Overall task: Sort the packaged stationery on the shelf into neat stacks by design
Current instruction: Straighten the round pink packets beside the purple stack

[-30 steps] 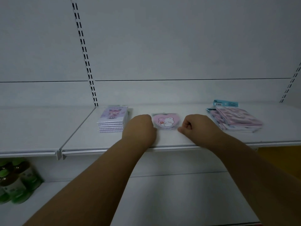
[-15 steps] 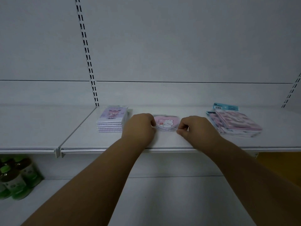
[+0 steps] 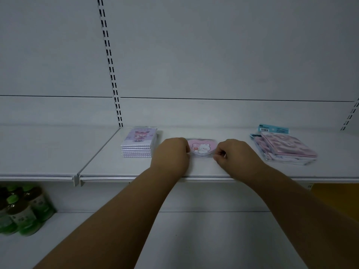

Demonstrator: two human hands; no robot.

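While squaring: left hand and right hand pinch heart packs edges.
Advice: press sides inward evenly.

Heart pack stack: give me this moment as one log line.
left hand: grips heart pack stack | right hand: pinches its right edge | purple stack: neat | pink pile: unsorted

The shelf has bare room along its front edge, wide toward the left end. Near the back edge, the purple stack blocks the left of the middle, and the heart packet sits at the middle between both hands. The loose pink pile fills the right part. Narrow gaps separate these three. Above them the space is open up to the back wall.
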